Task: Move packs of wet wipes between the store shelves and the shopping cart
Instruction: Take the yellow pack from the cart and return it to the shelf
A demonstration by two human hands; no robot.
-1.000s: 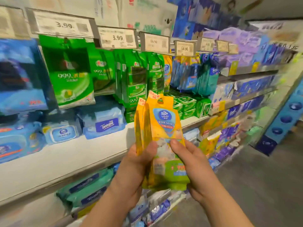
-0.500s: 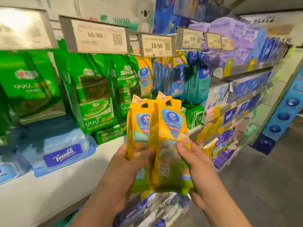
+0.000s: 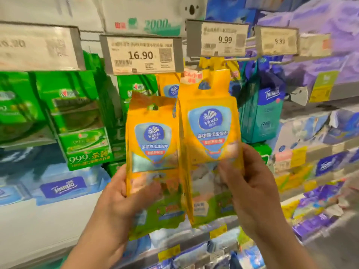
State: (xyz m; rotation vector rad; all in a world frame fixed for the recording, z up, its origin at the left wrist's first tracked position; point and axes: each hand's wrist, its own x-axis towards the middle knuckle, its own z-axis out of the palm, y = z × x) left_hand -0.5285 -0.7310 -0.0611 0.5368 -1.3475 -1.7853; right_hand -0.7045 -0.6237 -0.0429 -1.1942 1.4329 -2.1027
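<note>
I hold two yellow Vinda wet wipe packs upright in front of the shelves. My left hand [image 3: 118, 199] grips the lower part of the left yellow pack [image 3: 153, 144]. My right hand [image 3: 250, 191] pinches the right yellow pack [image 3: 209, 129], which is raised higher, its top close under a metal hook [image 3: 223, 60] below the 9.99 price tag [image 3: 217, 38]. More yellow packs [image 3: 168, 85] hang on the hooks behind. No shopping cart is in view.
Green 999 wipe packs [image 3: 81, 121] hang at left under the 16.90 price tag [image 3: 140, 54]. Blue Tempo packs [image 3: 64, 186] lie on the white shelf [image 3: 48, 220]. A teal Tempo pack [image 3: 266, 113] hangs at right. Purple and blue packs fill the right shelves.
Both hands have lifted the two yellow packs up and closer to the hooks. The packs have spread apart, and the right one now rises above the left.
</note>
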